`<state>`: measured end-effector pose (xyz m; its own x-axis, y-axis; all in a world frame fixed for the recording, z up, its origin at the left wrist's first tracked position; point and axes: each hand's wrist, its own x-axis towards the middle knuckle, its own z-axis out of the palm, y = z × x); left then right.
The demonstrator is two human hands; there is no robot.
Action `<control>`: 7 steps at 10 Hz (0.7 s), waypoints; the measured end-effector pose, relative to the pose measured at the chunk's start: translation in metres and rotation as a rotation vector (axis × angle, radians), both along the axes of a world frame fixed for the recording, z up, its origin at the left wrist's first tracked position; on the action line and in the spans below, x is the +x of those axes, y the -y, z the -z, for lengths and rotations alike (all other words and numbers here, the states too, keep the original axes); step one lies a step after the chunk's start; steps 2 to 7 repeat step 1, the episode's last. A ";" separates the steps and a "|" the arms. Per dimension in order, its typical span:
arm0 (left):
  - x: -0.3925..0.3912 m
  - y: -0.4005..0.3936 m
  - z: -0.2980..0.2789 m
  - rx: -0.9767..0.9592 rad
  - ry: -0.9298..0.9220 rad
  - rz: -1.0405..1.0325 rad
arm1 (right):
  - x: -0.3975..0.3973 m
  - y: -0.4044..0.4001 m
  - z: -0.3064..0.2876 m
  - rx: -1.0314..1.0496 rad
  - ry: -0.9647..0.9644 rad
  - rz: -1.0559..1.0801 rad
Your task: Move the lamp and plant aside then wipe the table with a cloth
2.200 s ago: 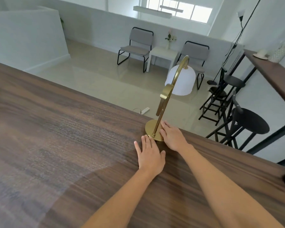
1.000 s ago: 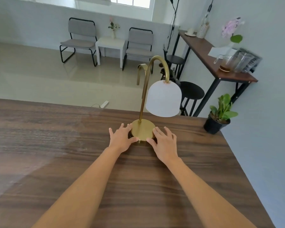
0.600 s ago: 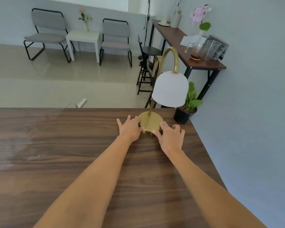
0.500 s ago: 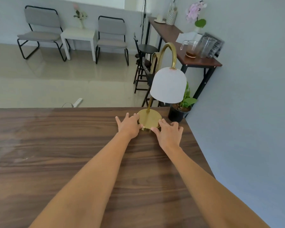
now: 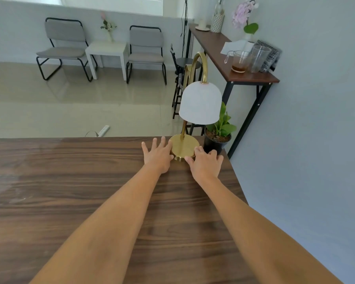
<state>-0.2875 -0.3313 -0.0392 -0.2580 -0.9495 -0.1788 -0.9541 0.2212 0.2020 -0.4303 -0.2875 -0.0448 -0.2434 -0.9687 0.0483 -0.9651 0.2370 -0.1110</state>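
The brass lamp [image 5: 184,147] with a white dome shade stands near the far right corner of the dark wooden table [image 5: 80,191]. My left hand [image 5: 157,155] lies flat with spread fingers, pressed against the left side of the round base. My right hand [image 5: 205,165] presses against the base's front right rim. The base is held between the two hands. Just right of the lamp, at the corner, sits a small green plant [image 5: 218,138] in a black pot, close to my right fingertips. No cloth is in view.
A blue-grey wall [image 5: 305,160] runs along the table's right edge. Beyond the far edge the floor drops away, with a narrow side table [image 5: 217,48] carrying glass jugs, black stools, two grey chairs and a white side table.
The lamp has slid right along the far edge, with both hands on its base, and now stands right beside the potted plant at the corner.
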 end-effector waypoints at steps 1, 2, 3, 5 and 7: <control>0.013 -0.032 0.012 -0.123 -0.028 0.013 | -0.015 -0.016 -0.004 0.118 0.123 -0.078; 0.013 -0.032 0.012 -0.123 -0.028 0.013 | -0.015 -0.016 -0.004 0.118 0.123 -0.078; 0.013 -0.032 0.012 -0.123 -0.028 0.013 | -0.015 -0.016 -0.004 0.118 0.123 -0.078; 0.013 -0.032 0.012 -0.123 -0.028 0.013 | -0.015 -0.016 -0.004 0.118 0.123 -0.078; 0.013 -0.032 0.012 -0.123 -0.028 0.013 | -0.015 -0.016 -0.004 0.118 0.123 -0.078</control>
